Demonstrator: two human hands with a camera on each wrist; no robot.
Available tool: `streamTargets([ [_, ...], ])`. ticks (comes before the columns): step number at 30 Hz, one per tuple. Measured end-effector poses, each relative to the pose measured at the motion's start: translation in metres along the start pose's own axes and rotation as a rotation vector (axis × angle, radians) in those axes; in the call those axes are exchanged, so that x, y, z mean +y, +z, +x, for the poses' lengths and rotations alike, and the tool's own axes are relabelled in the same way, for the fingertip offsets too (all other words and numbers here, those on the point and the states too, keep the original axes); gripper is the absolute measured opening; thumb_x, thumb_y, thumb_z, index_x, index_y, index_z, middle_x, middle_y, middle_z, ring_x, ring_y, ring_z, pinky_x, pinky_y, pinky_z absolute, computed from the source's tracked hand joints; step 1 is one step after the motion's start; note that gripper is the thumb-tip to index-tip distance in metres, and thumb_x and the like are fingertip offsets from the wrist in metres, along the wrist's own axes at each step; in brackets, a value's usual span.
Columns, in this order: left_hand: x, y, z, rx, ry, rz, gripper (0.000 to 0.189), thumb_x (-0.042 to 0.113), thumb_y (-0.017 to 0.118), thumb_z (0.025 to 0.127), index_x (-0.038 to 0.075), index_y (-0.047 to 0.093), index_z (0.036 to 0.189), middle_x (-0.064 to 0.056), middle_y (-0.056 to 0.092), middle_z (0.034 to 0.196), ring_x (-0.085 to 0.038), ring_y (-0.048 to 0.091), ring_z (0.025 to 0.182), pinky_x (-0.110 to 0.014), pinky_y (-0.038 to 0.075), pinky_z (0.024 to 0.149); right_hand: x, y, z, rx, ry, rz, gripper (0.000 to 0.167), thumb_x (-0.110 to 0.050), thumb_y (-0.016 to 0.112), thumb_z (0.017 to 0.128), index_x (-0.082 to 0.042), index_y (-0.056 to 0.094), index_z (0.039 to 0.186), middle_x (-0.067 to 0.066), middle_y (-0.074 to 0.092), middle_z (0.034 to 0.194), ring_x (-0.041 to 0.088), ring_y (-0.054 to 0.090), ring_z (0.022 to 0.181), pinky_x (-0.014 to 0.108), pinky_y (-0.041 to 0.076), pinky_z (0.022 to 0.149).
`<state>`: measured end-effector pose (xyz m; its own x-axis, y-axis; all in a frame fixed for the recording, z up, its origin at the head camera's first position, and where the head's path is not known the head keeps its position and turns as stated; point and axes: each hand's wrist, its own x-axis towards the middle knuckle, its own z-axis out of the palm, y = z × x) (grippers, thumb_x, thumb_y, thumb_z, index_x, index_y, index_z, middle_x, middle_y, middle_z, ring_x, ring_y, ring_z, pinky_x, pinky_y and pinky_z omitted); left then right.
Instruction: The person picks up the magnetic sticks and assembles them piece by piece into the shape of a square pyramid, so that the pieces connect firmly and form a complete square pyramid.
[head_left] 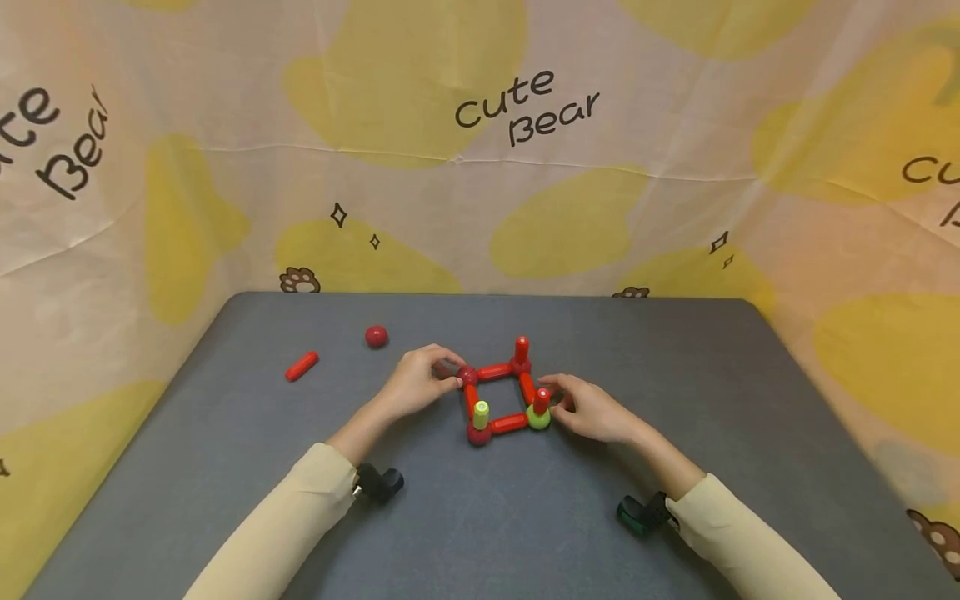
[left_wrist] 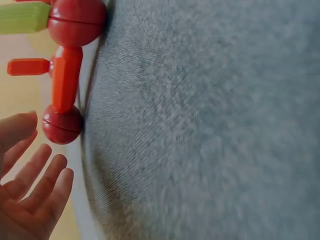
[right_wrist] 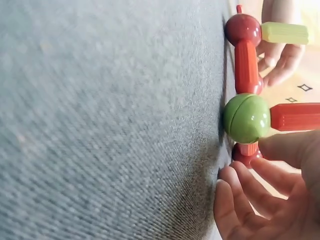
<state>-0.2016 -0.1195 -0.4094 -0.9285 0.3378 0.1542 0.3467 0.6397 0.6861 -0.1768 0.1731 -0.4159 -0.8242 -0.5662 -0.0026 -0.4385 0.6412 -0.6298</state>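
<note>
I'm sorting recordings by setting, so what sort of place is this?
Probably a makeshift recording booth: creased pink-and-yellow cloth printed "Cute Bear" hangs behind and beside a dark grey, fabric-textured tabletop, and small dark wrist-worn cameras suggest filming. The wider room is out of view.

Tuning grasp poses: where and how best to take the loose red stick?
Probably mid-length, from above, closing across its long sides. The loose red stick lies flat on the table, slanted with its far end to the right, its middle uncovered. The left hand is the nearer one.
</note>
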Motion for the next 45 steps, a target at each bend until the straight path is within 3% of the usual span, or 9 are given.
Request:
streamTargets([
  [7, -0.004, 0.007, 0.007, -0.029, -0.019, -0.002, 0.024, 0.012, 0.072, 0.077, 0.012, 0.069, 0.101, -0.003, 0.066, 0.098, -0.013, 0.065, 0.079, -0.026, 0.048, 0.066, -0.007, 0.007, -0.001, -0.007, -0.023, -0.030, 0.053, -0.016, 0.066, 0.083, 0.000, 0.046, 0.130, 0.010, 0.057, 0.110, 0.010, 0.056, 0.080, 0.024, 0.046, 0.071],
  [14, -0.004, 0.010, 0.008, -0.032, 0.000, 0.013, 0.024, 0.011, 0.072, 0.076, 0.012, 0.068, 0.100, -0.002, 0.065, 0.092, -0.011, 0.061, 0.072, -0.025, 0.045, 0.064, -0.010, 0.010, 0.003, 0.031, 0.001, -0.043, 0.057, -0.022, 0.068, 0.082, 0.001, 0.048, 0.129, 0.008, 0.057, 0.103, 0.012, 0.054, 0.075, 0.023, 0.044, 0.067],
  [20, -0.004, 0.009, 0.001, -0.048, 0.010, 0.014, 0.021, 0.010, 0.072, 0.076, 0.011, 0.067, 0.096, -0.003, 0.063, 0.086, -0.009, 0.060, 0.068, -0.025, 0.046, 0.061, -0.007, 0.008, 0.008, 0.048, 0.018, -0.037, 0.049, -0.018, 0.067, 0.083, -0.002, 0.052, 0.127, 0.004, 0.054, 0.091, 0.013, 0.050, 0.072, 0.023, 0.041, 0.061],
  [27, -0.001, 0.006, -0.010, -0.079, 0.019, 0.039, 0.019, 0.013, 0.073, 0.076, 0.014, 0.066, 0.094, 0.002, 0.062, 0.074, -0.008, 0.058, 0.065, -0.024, 0.044, 0.060, -0.002, 0.007, 0.013, 0.106, 0.014, -0.030, 0.037, -0.012, 0.064, 0.083, -0.006, 0.059, 0.119, 0.006, 0.060, 0.100, 0.015, 0.052, 0.076, 0.025, 0.042, 0.065],
  [33, 0.003, 0.005, -0.020, -0.105, 0.042, 0.049, 0.018, 0.014, 0.073, 0.075, 0.015, 0.065, 0.091, 0.003, 0.060, 0.068, -0.008, 0.057, 0.065, -0.023, 0.043, 0.059, -0.001, 0.008, 0.019, 0.132, 0.008, -0.039, 0.031, -0.010, 0.062, 0.084, -0.006, 0.061, 0.115, 0.005, 0.059, 0.092, 0.017, 0.052, 0.076, 0.027, 0.041, 0.066],
  [40, 0.007, 0.003, -0.028, -0.133, 0.046, 0.042, 0.018, 0.013, 0.074, 0.075, 0.014, 0.065, 0.092, 0.003, 0.061, 0.072, -0.009, 0.057, 0.067, -0.023, 0.044, 0.059, 0.000, 0.009, 0.022, 0.153, -0.002, -0.048, 0.029, -0.009, 0.061, 0.084, -0.005, 0.062, 0.113, 0.007, 0.062, 0.096, 0.016, 0.055, 0.078, 0.029, 0.045, 0.070],
  [45, 0.005, 0.000, -0.031, -0.136, 0.041, 0.057, 0.022, 0.014, 0.073, 0.076, 0.014, 0.066, 0.097, 0.002, 0.064, 0.085, -0.007, 0.060, 0.072, -0.023, 0.047, 0.063, 0.000, 0.009, 0.023, 0.147, 0.007, -0.047, 0.029, -0.009, 0.060, 0.084, -0.006, 0.062, 0.113, 0.005, 0.060, 0.091, 0.016, 0.053, 0.077, 0.028, 0.043, 0.068],
])
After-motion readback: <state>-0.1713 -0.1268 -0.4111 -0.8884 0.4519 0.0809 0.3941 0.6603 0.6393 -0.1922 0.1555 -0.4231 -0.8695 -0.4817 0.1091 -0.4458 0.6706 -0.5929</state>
